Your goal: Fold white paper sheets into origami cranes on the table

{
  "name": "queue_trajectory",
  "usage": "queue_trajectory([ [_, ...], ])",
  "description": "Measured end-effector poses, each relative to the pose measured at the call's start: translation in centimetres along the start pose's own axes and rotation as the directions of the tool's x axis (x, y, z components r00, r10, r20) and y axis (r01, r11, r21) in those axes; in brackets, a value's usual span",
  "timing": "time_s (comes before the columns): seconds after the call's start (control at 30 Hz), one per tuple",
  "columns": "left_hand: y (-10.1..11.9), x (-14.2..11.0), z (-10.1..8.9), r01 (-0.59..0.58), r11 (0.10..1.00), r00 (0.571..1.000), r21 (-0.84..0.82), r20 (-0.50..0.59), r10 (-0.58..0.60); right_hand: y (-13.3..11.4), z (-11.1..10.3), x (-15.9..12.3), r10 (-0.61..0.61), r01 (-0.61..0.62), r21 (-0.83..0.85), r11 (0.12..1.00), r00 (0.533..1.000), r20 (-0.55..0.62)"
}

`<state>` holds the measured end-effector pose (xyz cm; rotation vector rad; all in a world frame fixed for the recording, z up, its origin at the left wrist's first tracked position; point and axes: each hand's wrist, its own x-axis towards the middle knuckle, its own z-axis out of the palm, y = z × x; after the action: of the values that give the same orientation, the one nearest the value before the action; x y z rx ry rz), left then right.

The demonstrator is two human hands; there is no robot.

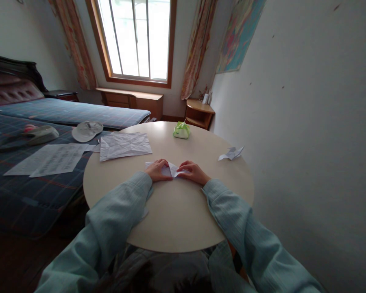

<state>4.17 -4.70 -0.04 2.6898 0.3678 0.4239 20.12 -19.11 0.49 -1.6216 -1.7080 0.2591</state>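
Note:
A folded sheet of white paper (pixel 172 169) lies between my two hands over the middle of the round table (pixel 177 219). My left hand (pixel 157 170) is closed on its left part, thumb toward the middle and fingers over the top. The right part is pinched by my right hand (pixel 194 172), with thumb and fingers together. Between the hands the paper rises in a small pointed fold. My fingers hide some of its edges, so its full shape cannot be made out.
Creased white paper (pixel 125 145) lies at the table's back left. A green tissue pack (pixel 181 130) stands at the back, and a folded paper piece (pixel 232 153) near the right edge. Printed sheets (pixel 56 158) and a cap (pixel 87 131) are on the bed at left; a wall is at right.

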Motion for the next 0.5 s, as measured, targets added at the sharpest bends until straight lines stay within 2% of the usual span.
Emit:
queue_trajectory([
  [0.5, -0.27, 0.01, 0.15, -0.013, 1.0, 1.0, -0.006, -0.004, 0.013, -0.21, -0.03, 0.04, -0.02, 0.021, -0.032, 0.999, 1.0, 0.015],
])
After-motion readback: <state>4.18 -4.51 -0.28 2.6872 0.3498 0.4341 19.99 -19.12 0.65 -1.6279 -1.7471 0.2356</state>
